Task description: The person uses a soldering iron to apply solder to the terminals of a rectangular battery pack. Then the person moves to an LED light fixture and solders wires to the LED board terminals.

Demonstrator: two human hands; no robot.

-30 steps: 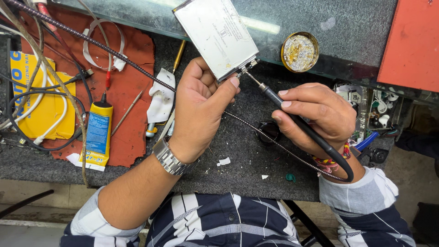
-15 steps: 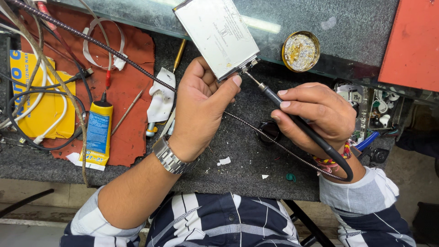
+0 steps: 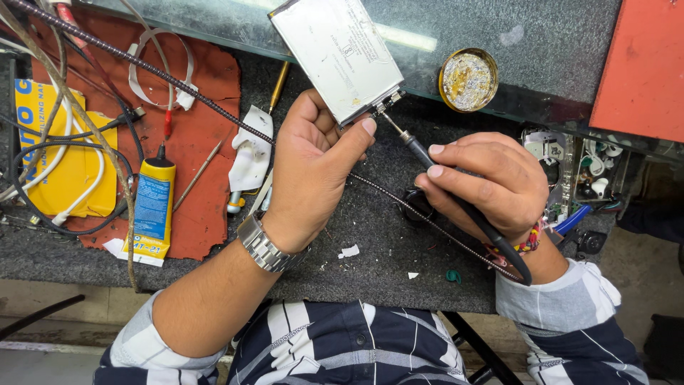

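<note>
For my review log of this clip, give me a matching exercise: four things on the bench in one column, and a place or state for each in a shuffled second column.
Things:
1. flat silver pack
2. soldering iron
3. round tin
4. yellow-and-blue tube

Places or states:
A. lies on the red mat, far left of both hands
B. held in the right hand, tip at the pack's corner
C. stands open on the glass, above the right hand
D. gripped at its lower edge by the left hand

Pairs: 1-D, 2-B, 3-C, 4-A
</note>
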